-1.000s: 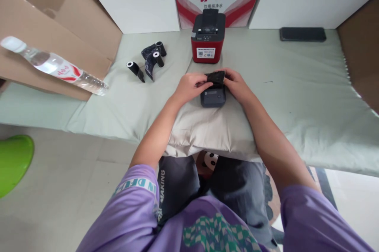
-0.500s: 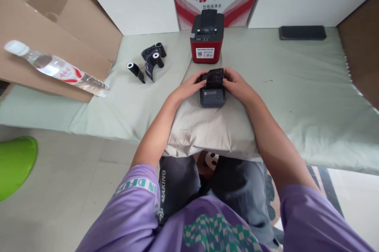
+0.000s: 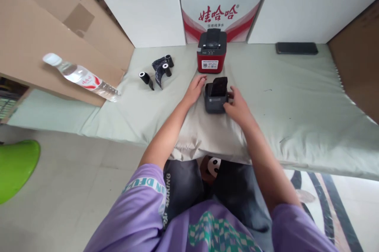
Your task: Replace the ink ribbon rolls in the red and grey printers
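The dark portable printer [image 3: 215, 106] sits on the green cloth [image 3: 299, 98] between the hands — right hand [image 3: 239, 109] bent at its right edge, grip unclear; left hand [image 3: 194, 91] loosely open just beside its far-left corner. Its long axis points away from the person, black paper strip [image 3: 219, 86] upright.

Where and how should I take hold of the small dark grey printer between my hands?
Probably by the lower side walls of the small dark grey printer: left hand from the left, right hand from the right. Its boxy body sits on the cloth with both sides reachable. Avoid the black strip standing up from its top; it looks thin.
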Available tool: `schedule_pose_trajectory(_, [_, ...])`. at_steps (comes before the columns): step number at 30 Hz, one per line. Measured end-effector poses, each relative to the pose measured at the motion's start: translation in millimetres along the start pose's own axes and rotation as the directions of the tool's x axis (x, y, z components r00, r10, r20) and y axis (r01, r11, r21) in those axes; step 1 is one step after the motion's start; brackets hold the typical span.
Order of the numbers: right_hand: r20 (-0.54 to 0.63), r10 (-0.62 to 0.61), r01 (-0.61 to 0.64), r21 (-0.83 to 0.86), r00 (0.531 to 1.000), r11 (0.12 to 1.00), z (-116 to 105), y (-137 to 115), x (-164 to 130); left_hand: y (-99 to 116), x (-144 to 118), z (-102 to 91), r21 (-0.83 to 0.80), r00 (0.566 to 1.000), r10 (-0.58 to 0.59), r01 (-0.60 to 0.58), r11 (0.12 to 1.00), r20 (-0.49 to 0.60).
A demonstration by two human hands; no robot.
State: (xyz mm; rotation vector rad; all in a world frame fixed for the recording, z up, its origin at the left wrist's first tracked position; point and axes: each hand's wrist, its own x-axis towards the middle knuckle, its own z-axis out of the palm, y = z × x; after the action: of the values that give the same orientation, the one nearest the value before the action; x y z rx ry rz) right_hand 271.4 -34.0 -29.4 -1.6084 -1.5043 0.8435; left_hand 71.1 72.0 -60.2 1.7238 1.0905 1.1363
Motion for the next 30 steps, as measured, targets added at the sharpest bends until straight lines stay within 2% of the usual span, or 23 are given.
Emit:
schedule_pose_trajectory(2, [-0.042,0.017,-0.020,-0.069,0.999,0.997,17,-16,-21,0,2,-0.3,-0.044,0.997,-0.059,0.057,0.997,-0.045])
schedule_pose_trajectory(4, [-0.171,0.032,-0.064,-0.184,0.985,0.981,39,-32,-34,1,2,-0.4,-0.067,0.994,-0.095,0.091,0.994,-0.059])
schedule_pose_trajectory(6, [-0.289,0.038,-0.125,-0.291,0.957,0.949,57,-43,-37,3,1,-0.2,-0.077,0.993,-0.099,0.095,0.993,-0.057])
schedule_pose_trajectory(8, [-0.338,0.019,-0.141,-0.340,0.941,0.930,62,-47,-32,4,1,0.0,-0.079,0.994,-0.096,0.092,0.993,-0.048])
schedule_pose_trajectory(10, [-0.361,-0.011,-0.123,-0.345,0.932,0.931,49,-47,-18,5,1,0.0,-0.066,0.994,-0.098,0.095,0.993,-0.041])
schedule_pose_trajectory(12, [-0.414,-0.019,-0.134,-0.337,0.910,0.932,22,-47,4,6,1,-0.3,-0.051,0.994,-0.098,0.096,0.994,-0.042])
schedule_pose_trajectory(15, [-0.505,0.044,-0.218,-0.291,0.862,0.931,-25,-45,50,7,1,-0.4,-0.045,0.995,-0.093,0.091,0.995,-0.043])
schedule_pose_trajectory(18, [-0.589,0.058,-0.230,-0.222,0.806,0.948,-49,-39,99,5,1,0.0,-0.045,0.995,-0.099,0.098,0.994,-0.032])
schedule_pose_trajectory(21, [-0.614,0.147,-0.239,-0.070,0.776,0.969,-43,-25,136,2,3,1.0,-0.045,0.996,-0.090,0.089,0.995,-0.021])
schedule_pose_trajectory(23, [-0.609,0.145,-0.226,-0.058,0.780,0.972,-32,-13,150,-1,4,1.6,-0.045,0.996,-0.080,0.079,0.996,-0.028])
schedule_pose_trajectory(27, [-0.617,0.162,-0.229,-0.030,0.770,0.973,-19,2,157,1,3,1.8,-0.033,0.996,-0.093,0.092,0.995,-0.017])
schedule_pose_trajectory(30, [-0.657,0.089,-0.145,-0.031,0.748,0.989,-22,-7,151,6,-1,0.7,-0.026,0.995,-0.088,0.087,0.996,-0.045])
